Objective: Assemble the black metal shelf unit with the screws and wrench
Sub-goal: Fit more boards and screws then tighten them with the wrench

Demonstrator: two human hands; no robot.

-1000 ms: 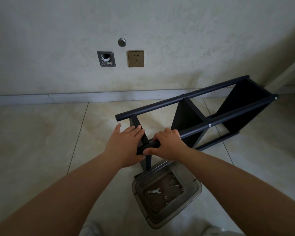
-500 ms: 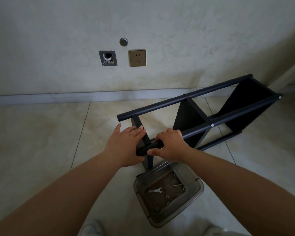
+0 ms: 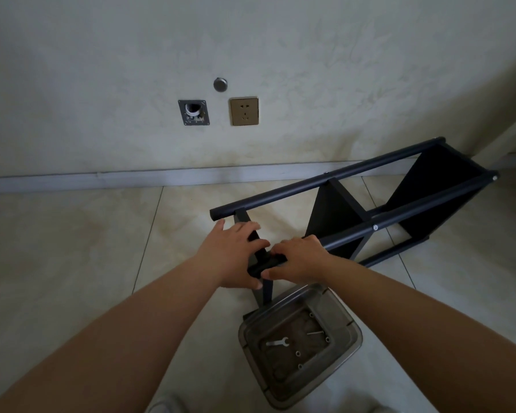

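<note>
Centrally, we grip the black metal shelf unit (image 3: 361, 216): right hand (image 3: 300, 259) curls round its near tube, left hand (image 3: 231, 253) lies flat-fingered; clear plastic tray (image 3: 344, 363) touches below, bare tile lower left.

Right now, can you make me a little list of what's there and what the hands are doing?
Place: tiled floor by a pale wall
Shelf unit: black, lying on its side
Left hand: fingers laid fairly straight over the end crossbar
Right hand: grip curled round the near black tube
Tray: clear plastic, on the floor below the hands
Wrench: small, silver, lying in the tray
Screws: in the tray with some small round fasteners
Wall socket: gold, beside a grey plate with a hole
</note>
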